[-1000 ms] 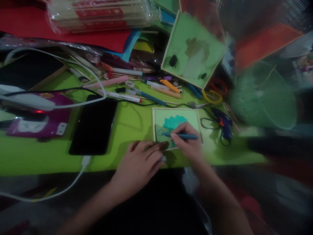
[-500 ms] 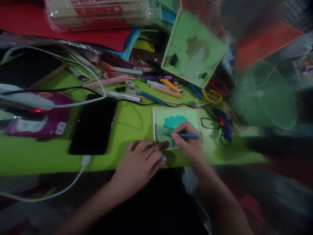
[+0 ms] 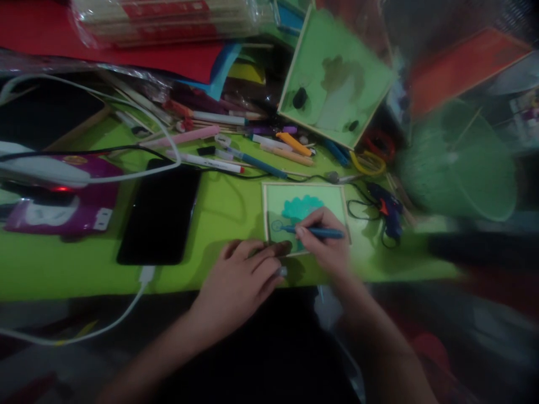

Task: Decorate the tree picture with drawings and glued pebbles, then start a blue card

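Observation:
A small pale green card (image 3: 328, 196) with a wooden edge lies on the lime green table (image 3: 227, 213); a teal shape and a small drawn circle show on it. My right hand (image 3: 326, 247) is closed around a blue pen (image 3: 320, 232), whose tip rests on the card near the circle. My left hand (image 3: 242, 280) lies flat with fingers stretched out, its fingertips pressing the card's lower left corner.
A black phone (image 3: 160, 213) with a white cable lies left of the card. Several pens and markers (image 3: 252, 154) are strewn behind it. A larger green painted board (image 3: 337, 78) leans at the back. A blue glue gun (image 3: 389, 210) and a green mesh basket (image 3: 458, 163) sit right.
The pen tip and right hand shift only slightly on the card. The view has tilted a little; the left hand stays put.

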Tool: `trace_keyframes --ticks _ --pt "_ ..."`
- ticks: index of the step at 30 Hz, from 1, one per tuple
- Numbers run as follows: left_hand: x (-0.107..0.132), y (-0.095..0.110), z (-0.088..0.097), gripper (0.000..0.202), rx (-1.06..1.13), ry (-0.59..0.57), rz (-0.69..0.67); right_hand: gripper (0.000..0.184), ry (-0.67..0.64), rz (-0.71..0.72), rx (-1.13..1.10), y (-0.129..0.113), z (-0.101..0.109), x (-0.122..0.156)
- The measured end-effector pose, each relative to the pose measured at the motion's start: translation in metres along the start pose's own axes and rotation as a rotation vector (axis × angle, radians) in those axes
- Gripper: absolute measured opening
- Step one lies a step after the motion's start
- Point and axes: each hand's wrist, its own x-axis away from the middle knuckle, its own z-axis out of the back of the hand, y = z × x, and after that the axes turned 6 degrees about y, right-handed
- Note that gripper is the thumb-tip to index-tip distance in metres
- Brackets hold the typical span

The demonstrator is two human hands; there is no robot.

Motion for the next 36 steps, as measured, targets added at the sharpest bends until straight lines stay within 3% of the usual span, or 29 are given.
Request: trace_keyframes --ticks 18,26,36 --pt "0.000 -0.001 -0.001 0.013 0.005 -0.014 0.008 0.013 -0.008 0.027 0.009 0.002 0.000 0.001" --pt "0.000 -0.001 -0.001 0.014 0.008 -0.011 0.014 0.017 0.047 -0.015 -0.182 0.012 0.006 0.000" --pt "0.000 -0.002 -0.004 0.016 -0.001 0.086 -0.017 0.021 -0.006 0.004 -0.198 0.006 0.003 -0.003"
